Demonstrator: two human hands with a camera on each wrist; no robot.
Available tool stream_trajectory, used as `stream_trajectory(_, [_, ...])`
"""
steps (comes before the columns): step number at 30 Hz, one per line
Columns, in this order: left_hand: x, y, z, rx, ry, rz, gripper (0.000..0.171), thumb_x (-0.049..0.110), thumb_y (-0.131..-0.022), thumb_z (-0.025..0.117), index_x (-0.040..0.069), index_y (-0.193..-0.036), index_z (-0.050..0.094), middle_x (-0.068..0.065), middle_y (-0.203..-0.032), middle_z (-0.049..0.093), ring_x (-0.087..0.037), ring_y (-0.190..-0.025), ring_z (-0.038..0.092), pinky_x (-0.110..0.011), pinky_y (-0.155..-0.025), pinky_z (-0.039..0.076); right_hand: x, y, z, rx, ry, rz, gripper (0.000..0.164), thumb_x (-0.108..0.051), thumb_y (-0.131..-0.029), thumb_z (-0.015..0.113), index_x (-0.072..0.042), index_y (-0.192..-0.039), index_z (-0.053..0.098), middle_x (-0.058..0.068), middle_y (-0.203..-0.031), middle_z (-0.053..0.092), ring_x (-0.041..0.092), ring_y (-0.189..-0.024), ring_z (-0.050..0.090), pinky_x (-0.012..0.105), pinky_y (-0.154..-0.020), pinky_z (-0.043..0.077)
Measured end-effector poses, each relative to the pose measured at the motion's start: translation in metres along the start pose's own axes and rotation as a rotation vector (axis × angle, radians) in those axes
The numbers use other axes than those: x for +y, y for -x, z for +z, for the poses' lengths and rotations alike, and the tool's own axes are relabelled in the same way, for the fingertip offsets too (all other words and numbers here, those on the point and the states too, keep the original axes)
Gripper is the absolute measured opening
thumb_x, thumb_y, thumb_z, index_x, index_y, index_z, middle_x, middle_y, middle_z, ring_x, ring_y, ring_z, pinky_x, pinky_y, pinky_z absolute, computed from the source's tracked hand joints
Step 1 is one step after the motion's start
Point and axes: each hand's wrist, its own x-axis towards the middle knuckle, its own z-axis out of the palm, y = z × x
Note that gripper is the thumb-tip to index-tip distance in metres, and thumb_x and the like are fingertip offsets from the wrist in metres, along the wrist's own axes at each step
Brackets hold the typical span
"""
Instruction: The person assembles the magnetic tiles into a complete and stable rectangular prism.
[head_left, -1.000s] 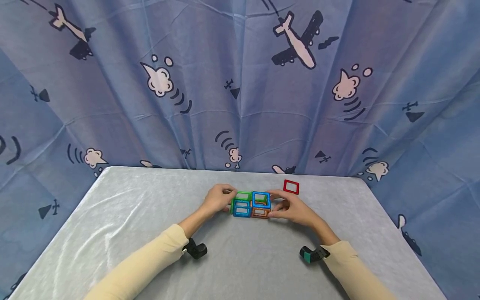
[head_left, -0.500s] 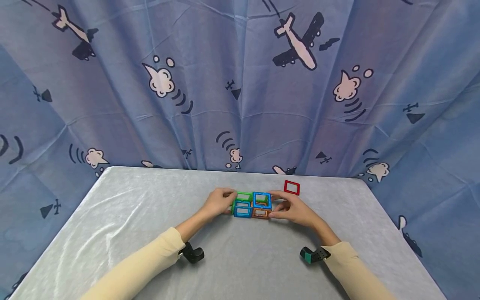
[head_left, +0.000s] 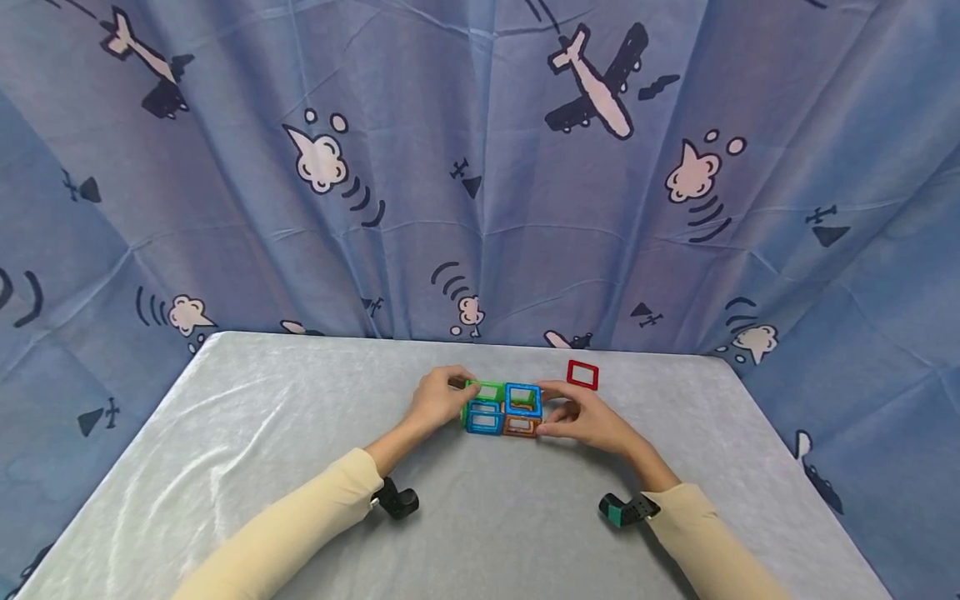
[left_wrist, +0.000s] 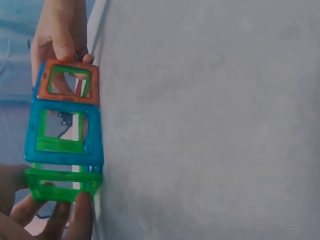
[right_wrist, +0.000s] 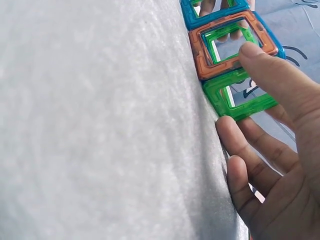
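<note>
Square frame magnetic tiles in blue, green and orange are joined into a low double box (head_left: 503,423) on the table. Its front shows a blue tile (head_left: 484,424) at left and an orange tile (head_left: 521,426) at right. My left hand (head_left: 441,395) grips the left end, a digit over the green top tile (head_left: 489,390), with fingers against the green end tile (left_wrist: 64,185) in the left wrist view. My right hand (head_left: 588,417) holds the right end. In the right wrist view its thumb lies on the orange tile (right_wrist: 197,55), its fingers by the green end tile (right_wrist: 220,95).
A single red square magnetic tile (head_left: 582,375) lies behind my right hand near the table's back edge. The pale cloth-covered table (head_left: 495,533) ends at a blue curtain (head_left: 420,167) printed with airplanes. Both wrists carry black camera mounts (head_left: 397,500).
My left hand has shifted slightly back and right, its digit now further over the green top tile. My right hand, the tile box and the red tile stay nearly in place.
</note>
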Motion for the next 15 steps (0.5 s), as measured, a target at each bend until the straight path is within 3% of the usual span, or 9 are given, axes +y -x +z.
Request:
stream_trajectory(5, [-0.0032, -0.0018, 0.0007, 0.023, 0.019, -0.017, 0.014, 0.023, -0.096, 0.073, 0.011, -0.098, 0.079, -0.005, -0.095, 0.072, -0.014, -0.053, 0.062, -0.03, -0.05, 0.051, 0.0001, 0.0001, -0.0004, 0.005, 0.003, 0.007, 0.068, -0.01, -0.087, 0.083, -0.001, -0.146, 0.051, 0.02, -0.124, 0.061, 0.029, -0.088, 0.07, 0.032, -0.075, 0.056])
stream_trajectory(15, [-0.0034, -0.0023, 0.0002, 0.023, -0.026, 0.0, 0.013, 0.024, -0.095, 0.074, 0.012, -0.095, 0.079, -0.003, -0.093, 0.072, -0.012, -0.059, 0.062, -0.032, -0.057, 0.052, -0.0005, -0.0004, 0.0011, 0.004, 0.005, 0.01, 0.068, -0.009, -0.087, 0.083, -0.003, -0.146, 0.051, 0.019, -0.123, 0.061, 0.029, -0.088, 0.07, 0.031, -0.073, 0.055])
